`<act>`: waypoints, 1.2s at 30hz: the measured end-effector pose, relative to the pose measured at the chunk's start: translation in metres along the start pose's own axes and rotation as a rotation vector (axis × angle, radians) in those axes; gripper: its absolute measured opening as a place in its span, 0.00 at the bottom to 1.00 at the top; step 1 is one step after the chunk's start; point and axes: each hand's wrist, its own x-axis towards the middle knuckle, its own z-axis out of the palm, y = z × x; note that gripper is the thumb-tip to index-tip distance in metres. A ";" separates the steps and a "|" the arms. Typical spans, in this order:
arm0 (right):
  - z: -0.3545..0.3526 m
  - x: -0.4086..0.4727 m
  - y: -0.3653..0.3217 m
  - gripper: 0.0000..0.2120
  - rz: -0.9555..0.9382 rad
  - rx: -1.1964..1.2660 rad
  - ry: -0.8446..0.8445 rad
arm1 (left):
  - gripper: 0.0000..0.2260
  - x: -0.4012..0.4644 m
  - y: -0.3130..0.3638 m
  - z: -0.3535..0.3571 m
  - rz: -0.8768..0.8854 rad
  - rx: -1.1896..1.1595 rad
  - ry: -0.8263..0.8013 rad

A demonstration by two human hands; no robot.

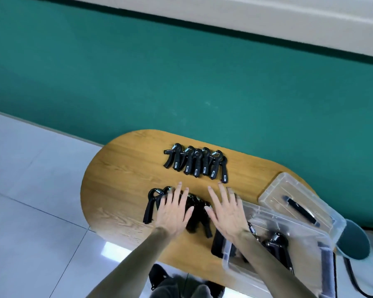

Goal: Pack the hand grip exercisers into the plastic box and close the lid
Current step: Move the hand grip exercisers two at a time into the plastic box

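Hands over the near cluster of grip exercisers [187, 208] on the oval wooden table [121, 175]. Left hand [174, 212] was spread flat, fingers straight, lying on top of the pile, gripping nothing. Right hand [226, 211] was also splayed flat, just beside the pile's right edge (contact unclear). Far row of grip exercisers [195, 163] lay side by side, well apart from both hands. Clear plastic box [230, 262] sat at the table's right edge under the right forearm, with at least one exerciser [277, 244] already inside. Lid [274, 191] with black handle lay off the box, just behind it.
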 end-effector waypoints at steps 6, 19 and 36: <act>0.010 0.035 -0.048 0.29 -0.021 -0.004 -0.043 | 0.32 -0.005 -0.053 0.025 -0.090 0.016 -0.057; 0.072 0.148 -0.084 0.29 -0.170 -0.048 -0.099 | 0.32 0.037 -0.106 0.107 -0.259 -0.092 -0.208; 0.110 0.296 -0.136 0.30 -0.147 0.048 -0.127 | 0.34 0.080 -0.128 0.138 -0.265 -0.211 -0.159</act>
